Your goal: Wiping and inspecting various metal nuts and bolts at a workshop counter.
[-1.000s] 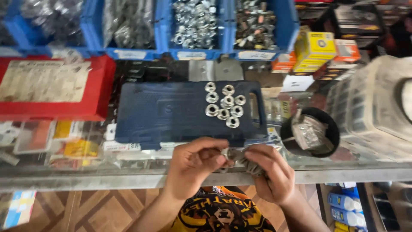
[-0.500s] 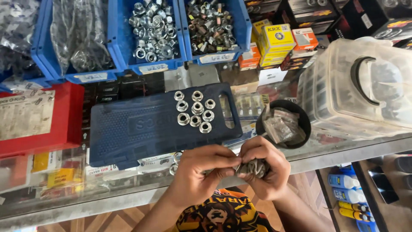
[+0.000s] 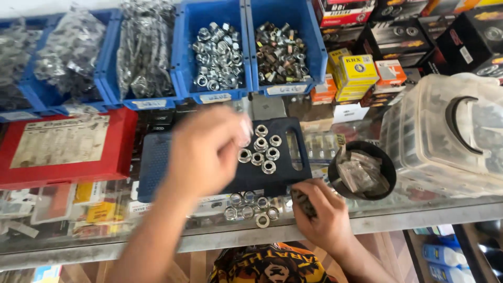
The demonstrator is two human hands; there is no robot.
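My left hand (image 3: 207, 152) is blurred and raised over the dark blue plastic case (image 3: 157, 162), fingertips bunched near a cluster of several flanged metal nuts (image 3: 260, 149) lying on the case. The blur hides whether those fingers pinch anything. My right hand (image 3: 322, 217) rests at the front edge of the glass counter (image 3: 419, 212), curled around a handful of dark nuts (image 3: 302, 202). Another small group of shiny nuts (image 3: 251, 208) lies on the glass just left of that hand.
Blue bins (image 3: 217, 50) of nuts, bolts and bagged hardware line the back. A red case (image 3: 63, 149) lies at left. A black round cup (image 3: 362, 170) of small bags and a clear plastic tub (image 3: 445, 141) stand at right, with small cardboard boxes (image 3: 356, 73) behind.
My left hand has left the right hand at the counter edge and swung up and forward over the blue case. The view has tilted up and shifted left.
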